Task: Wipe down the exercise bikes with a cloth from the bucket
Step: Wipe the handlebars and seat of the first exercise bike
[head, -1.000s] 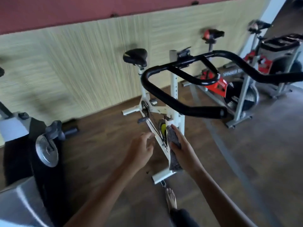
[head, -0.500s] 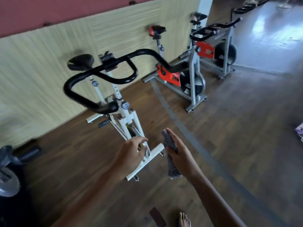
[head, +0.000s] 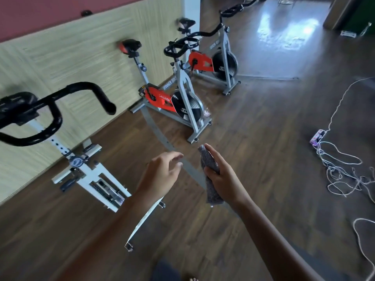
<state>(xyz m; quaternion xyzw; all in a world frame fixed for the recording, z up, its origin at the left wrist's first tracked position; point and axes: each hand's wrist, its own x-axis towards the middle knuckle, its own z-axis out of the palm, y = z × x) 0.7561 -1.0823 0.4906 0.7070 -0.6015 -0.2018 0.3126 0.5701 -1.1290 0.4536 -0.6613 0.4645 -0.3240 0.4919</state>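
Your view has swung right off the white bike (head: 87,175), now out at 9 o'clock, and the nearer red bike (head: 178,102) stands at 12 o'clock with the farther red bike (head: 215,61) at 1, so you seem done with the white frame and headed for the next. Your right hand (head: 225,179) grips the folded grey cloth (head: 210,175) upright, clear of every bike. Your left hand (head: 160,175) has come off the frame and hangs loose-fingered, holding nothing. The dark wood floor (head: 263,138) runs under everything, a pale panelled wall (head: 81,57) spans 9 to 11 o'clock, and tangled cords (head: 341,171) and a power strip (head: 317,136) lie at 3 o'clock.
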